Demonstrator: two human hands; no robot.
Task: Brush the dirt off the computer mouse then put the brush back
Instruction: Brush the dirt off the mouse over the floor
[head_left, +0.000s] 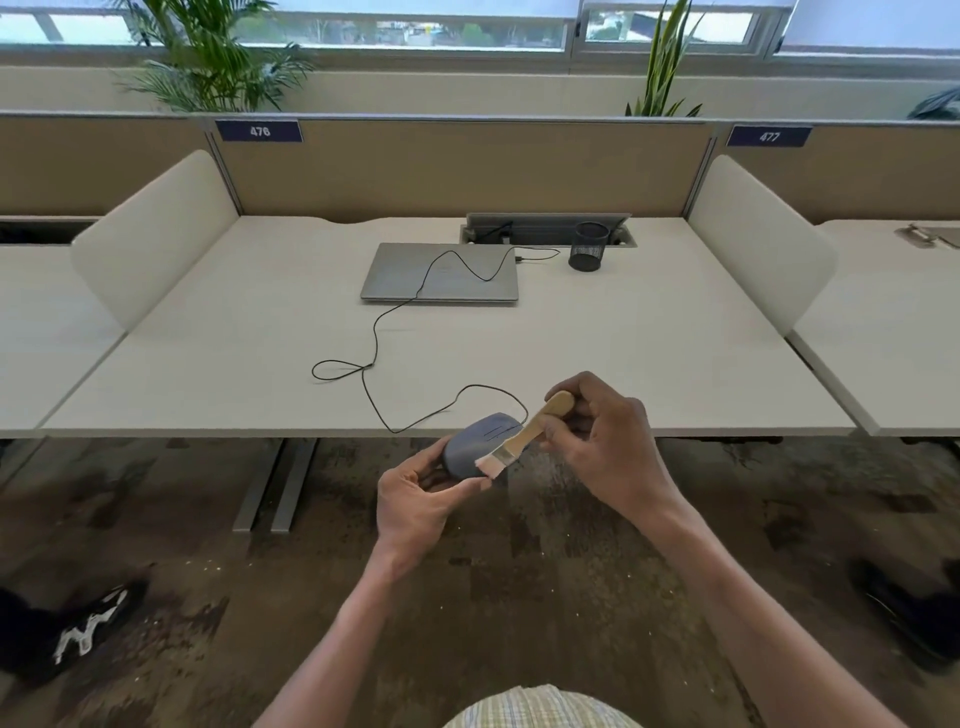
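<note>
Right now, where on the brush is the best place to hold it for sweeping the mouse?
By the wooden handle, from its upper right end. The brush slants down-left, bristles on the mouse, so the handle's rounded end is its free part. The right hand grips it there; the left hand holds the mouse clear of the desk.

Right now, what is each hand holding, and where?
Left hand grips the mouse by its near end; right hand holds the brush by its handle.
</note>
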